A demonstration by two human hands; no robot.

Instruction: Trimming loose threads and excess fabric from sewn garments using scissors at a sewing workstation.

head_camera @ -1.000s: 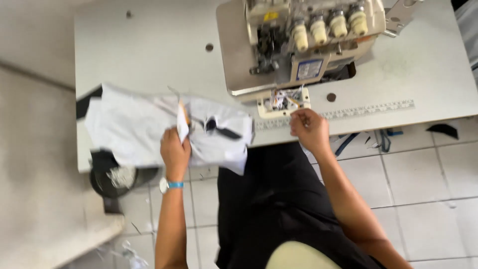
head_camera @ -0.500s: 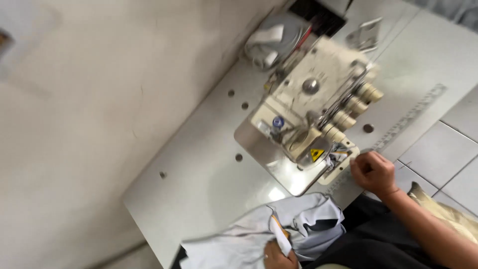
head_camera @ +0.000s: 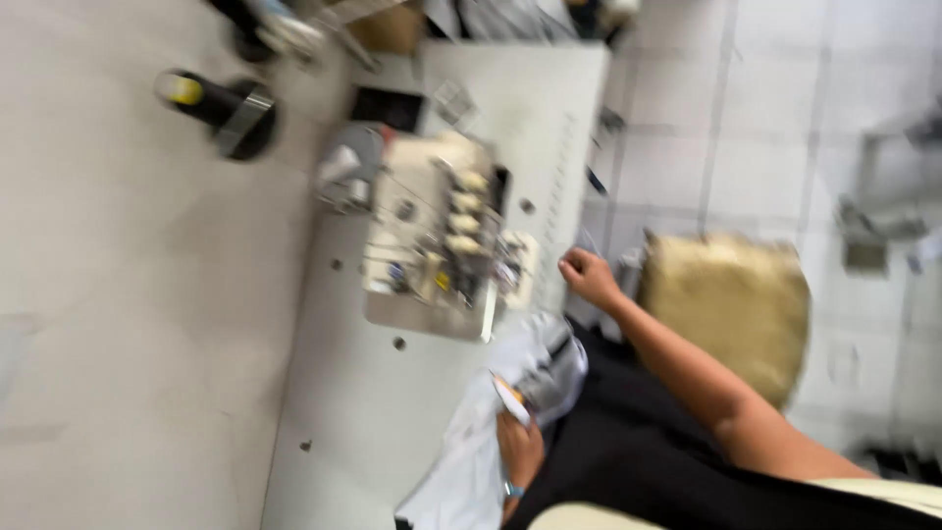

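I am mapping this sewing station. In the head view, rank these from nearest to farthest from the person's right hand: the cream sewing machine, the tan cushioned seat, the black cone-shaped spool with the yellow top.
From the right hand:
1. Cream sewing machine, just left of it on the white table.
2. Tan cushioned seat, to the right, over the tiled floor.
3. Black cone-shaped spool with the yellow top, far at upper left.

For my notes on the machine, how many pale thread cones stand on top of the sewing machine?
3 can be made out, in a row down the machine's right side: one at the top, one in the middle, one lower. The picture is blurred, so more may be hidden.
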